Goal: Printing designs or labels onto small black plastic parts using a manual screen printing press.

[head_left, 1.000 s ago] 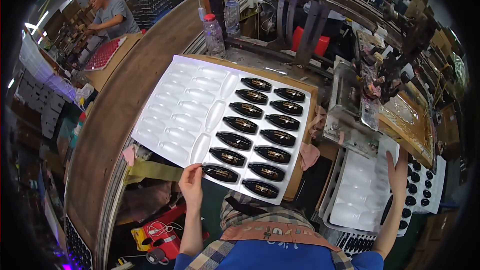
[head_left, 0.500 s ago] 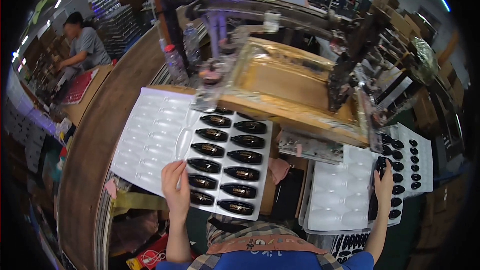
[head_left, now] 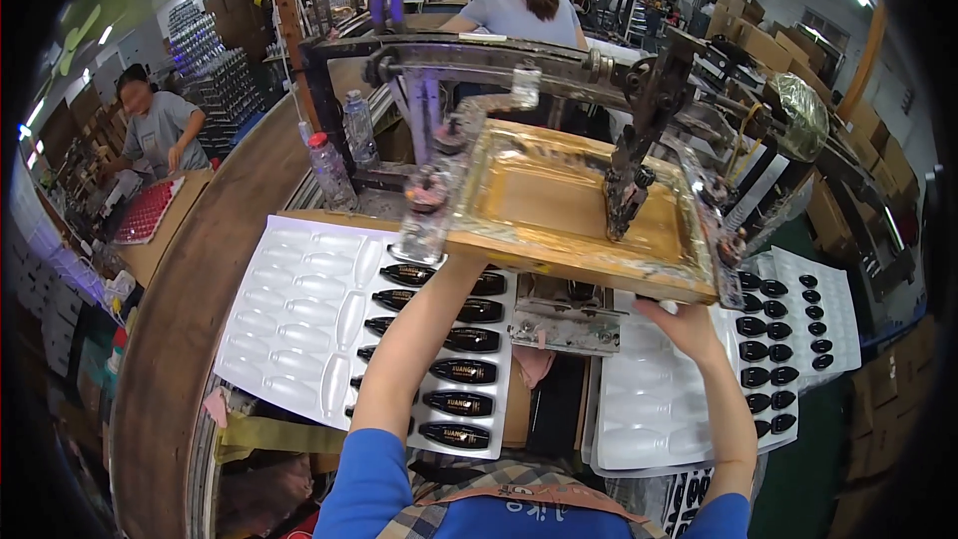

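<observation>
My left hand is hidden beneath the wooden-framed printing screen (head_left: 589, 266); only its forearm (head_left: 419, 329) shows, reaching over a white tray of black, spindle-shaped plastic pieces (head_left: 462, 371) with gold print. My right hand (head_left: 684, 327) is at the frame's near right edge, the thumb stretched out to the left and the other fingers mostly hidden under the frame. Between the hands, below the screen, stands a metal fixture (head_left: 566, 324); a small black part shows on top of it. The screen is raised above the fixture, tilted.
A white moulded tray (head_left: 654, 409) lies right of the fixture, with rows of black pieces (head_left: 755, 351) beside it. Empty tray pockets (head_left: 289, 309) are at left. A curved brown bench (head_left: 170, 339) runs along the left. Two people work beyond, one left, one ahead.
My left hand has moved from the left tray to under the screen. My right hand has left the black pieces at the right and come to the frame's edge. The view has shifted.
</observation>
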The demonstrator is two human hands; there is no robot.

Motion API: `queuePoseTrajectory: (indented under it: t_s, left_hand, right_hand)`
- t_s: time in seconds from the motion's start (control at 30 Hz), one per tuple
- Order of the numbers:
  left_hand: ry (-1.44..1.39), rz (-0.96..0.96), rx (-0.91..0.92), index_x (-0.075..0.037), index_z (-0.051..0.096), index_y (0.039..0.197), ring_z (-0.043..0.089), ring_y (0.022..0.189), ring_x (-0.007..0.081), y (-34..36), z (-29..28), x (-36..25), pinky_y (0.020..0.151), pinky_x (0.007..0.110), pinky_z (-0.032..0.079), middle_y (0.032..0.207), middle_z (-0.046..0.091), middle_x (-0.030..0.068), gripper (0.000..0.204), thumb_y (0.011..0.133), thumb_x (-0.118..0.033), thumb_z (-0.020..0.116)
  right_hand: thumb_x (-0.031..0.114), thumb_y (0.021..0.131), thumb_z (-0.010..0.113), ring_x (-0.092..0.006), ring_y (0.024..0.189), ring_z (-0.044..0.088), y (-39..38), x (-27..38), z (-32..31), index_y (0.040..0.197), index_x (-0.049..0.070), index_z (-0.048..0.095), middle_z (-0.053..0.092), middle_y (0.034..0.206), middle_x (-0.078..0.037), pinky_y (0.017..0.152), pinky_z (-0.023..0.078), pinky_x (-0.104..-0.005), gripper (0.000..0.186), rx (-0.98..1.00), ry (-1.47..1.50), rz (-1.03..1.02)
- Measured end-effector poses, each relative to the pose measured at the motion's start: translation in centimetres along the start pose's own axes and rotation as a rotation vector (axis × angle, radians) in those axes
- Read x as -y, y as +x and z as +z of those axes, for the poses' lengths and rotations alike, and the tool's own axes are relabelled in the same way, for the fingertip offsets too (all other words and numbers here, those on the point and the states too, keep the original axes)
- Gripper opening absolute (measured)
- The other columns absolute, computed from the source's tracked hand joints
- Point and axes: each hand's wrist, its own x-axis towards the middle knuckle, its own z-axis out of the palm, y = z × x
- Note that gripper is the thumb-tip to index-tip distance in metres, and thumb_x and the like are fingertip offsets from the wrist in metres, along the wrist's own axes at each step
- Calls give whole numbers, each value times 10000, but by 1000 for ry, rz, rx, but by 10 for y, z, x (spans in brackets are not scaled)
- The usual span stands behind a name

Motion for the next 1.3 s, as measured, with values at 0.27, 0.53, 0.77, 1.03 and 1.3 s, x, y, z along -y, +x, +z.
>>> queuePoseTrajectory:
  t_s: [0.27,0.53,0.77,1.03,1.3]
  left_hand:
    - [-172,-97,-181,1,598,925,549,725,76,-18,-84,-19,664,202,457,819,593,31,162,831,-128,566]
    - [189,-204,-632,24,563,831,548,572,98,-99,-188,66,521,217,445,678,571,47,161,832,-137,556]
    - [557,-303,-771,14,445,750,534,548,270,-115,-177,94,535,361,410,613,529,148,196,838,-146,514]
    - [814,-287,-583,10,461,764,505,658,356,-139,-160,81,586,415,388,658,513,192,153,810,-117,534]
    - [966,35,-473,20,472,715,447,671,343,-116,-135,33,626,426,361,713,501,171,155,757,-91,572]
  right_hand:
    - [340,718,674,-279,973,517,25,28,46,1092,17,519,572,1024,-147,850,383,-343,518,53,-210,-13]
    - [194,816,533,-329,1129,412,-54,-9,-35,1211,-25,383,409,1240,-212,941,319,-329,476,-132,-478,139]
    - [205,762,590,-382,1077,440,-155,-52,-64,1154,-46,437,453,1173,-254,898,360,-401,491,-164,-982,524]
    - [147,728,606,-369,918,507,-186,-52,-69,1170,15,436,513,1052,-217,795,407,-406,492,-200,-892,564]
    - [62,756,565,-304,899,515,-181,-34,-72,1234,37,373,504,1038,-186,756,409,-345,515,-434,-642,555]
